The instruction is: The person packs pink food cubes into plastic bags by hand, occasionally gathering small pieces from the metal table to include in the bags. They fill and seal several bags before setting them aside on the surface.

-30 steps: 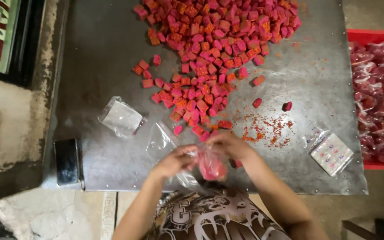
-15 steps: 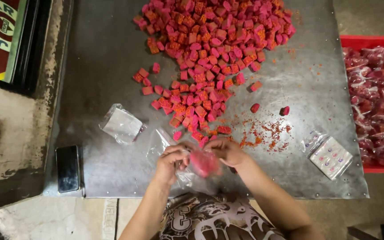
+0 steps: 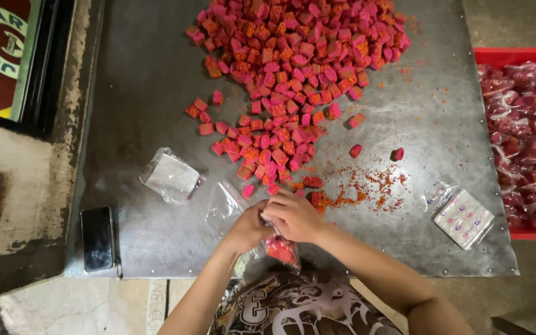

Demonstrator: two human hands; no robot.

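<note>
My left hand and my right hand meet at the near edge of a grey metal table. Both grip the top of a small clear plastic bag filled with pink-red cubes; the bag hangs just below my fingers. A large heap of pink and orange cubes covers the far middle of the table and trails down toward my hands. Orange crumbs lie to the right of my right hand.
A stack of clear empty bags lies left of my hands, a black phone at the table's near left corner. A packet of small sachets sits at the right. A red crate of filled bags stands beyond the right edge.
My hands have closed together over the bag's top and drawn it nearer to my body; the bag now hangs lower, at the table's edge.
</note>
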